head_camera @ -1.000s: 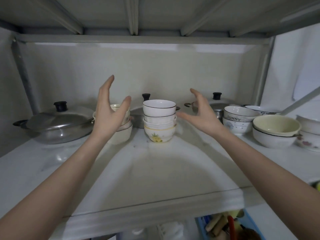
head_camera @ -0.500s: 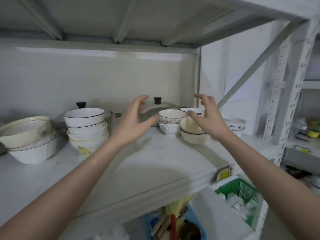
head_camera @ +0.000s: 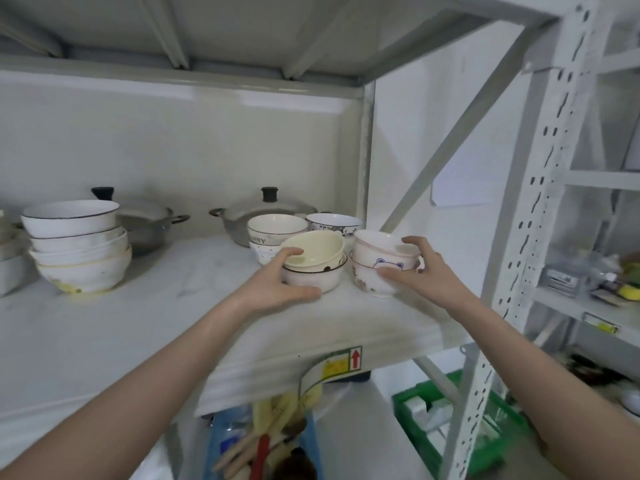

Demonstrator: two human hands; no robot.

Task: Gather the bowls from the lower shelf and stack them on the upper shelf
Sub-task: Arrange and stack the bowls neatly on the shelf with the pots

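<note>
Head view: on the shelf (head_camera: 145,327), our left hand (head_camera: 277,284) grips the cream bowl pair (head_camera: 317,263); our right hand (head_camera: 420,271) clasps the bear bowl pair (head_camera: 382,266). We judge them heavy, brittle, slippery; support beneath the lower bowls.

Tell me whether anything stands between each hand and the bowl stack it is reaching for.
Nothing visible does. The left hand already touches the cream bowl stack, and the right hand wraps the bear-print bowl stack.
</note>
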